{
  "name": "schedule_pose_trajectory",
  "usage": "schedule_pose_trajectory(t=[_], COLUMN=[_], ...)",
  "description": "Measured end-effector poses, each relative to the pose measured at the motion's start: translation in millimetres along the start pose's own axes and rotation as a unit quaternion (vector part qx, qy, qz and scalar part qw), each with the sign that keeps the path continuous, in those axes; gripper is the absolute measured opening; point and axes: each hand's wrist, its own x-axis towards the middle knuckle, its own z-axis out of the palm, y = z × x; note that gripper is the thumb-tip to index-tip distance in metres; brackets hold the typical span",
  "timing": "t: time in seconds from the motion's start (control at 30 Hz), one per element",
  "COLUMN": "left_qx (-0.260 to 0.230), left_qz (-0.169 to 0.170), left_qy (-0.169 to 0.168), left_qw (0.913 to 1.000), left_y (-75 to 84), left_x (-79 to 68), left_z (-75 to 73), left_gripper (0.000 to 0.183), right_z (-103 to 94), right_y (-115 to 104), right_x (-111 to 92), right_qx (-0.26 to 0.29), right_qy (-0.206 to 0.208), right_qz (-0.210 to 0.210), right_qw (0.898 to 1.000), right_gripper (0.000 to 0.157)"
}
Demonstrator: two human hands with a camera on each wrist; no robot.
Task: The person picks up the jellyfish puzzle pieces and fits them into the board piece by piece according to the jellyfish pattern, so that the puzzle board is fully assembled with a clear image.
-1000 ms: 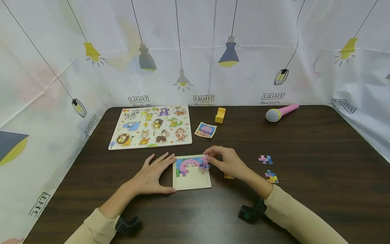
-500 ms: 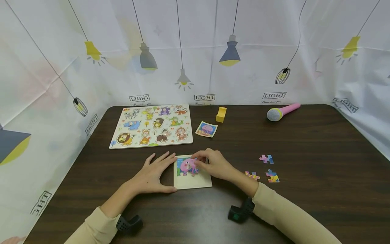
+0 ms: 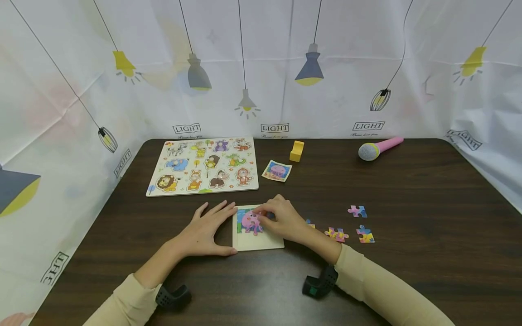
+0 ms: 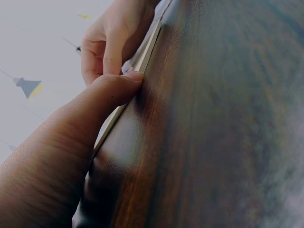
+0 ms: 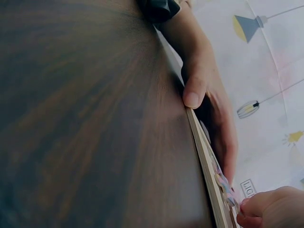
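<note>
A small square puzzle board (image 3: 258, 243) lies on the dark table with a partly assembled pink octopus picture in its upper left. My left hand (image 3: 205, 231) is spread along the board's left side, straight fingertips at the top corner and thumb at the bottom one. In the left wrist view that thumb (image 4: 129, 80) rests on the board's edge. Over the picture, my right hand (image 3: 281, 219) pinches a pink puzzle piece (image 3: 256, 225) with thumb and fingers, covering the board's upper right. The right wrist view shows colourful pieces (image 5: 225, 187) slightly raised above the board's rim.
Several loose puzzle pieces (image 3: 357, 211) lie right of the board, one partly behind my right wrist. Farther back are an animal board (image 3: 254, 167), an octopus picture card (image 3: 277, 170), a yellow block (image 3: 296, 151) and a pink toy microphone (image 3: 379, 148). A printed cloth (image 3: 342, 90) hangs behind.
My right hand has carried the piece from the board's upper right corner leftward to the octopus picture, then moved only slightly. The left hand has stayed in place.
</note>
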Motion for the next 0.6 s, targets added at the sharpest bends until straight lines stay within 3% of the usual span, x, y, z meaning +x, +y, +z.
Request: schedule_pose_trajectory(t=[0.6], left_qx=[0.000], left_qz=[0.000], left_qy=[0.000], left_qw=[1.0000], left_y=[1.1], left_x=[-0.1], left_z=[-0.6], left_gripper=[0.098], right_z=[5.7], right_y=[-0.7], right_x=[-1.0], right_qx=[-0.006], right_qy=[-0.004], right_qz=[-0.002], right_qw=[1.000], right_gripper=[0.019])
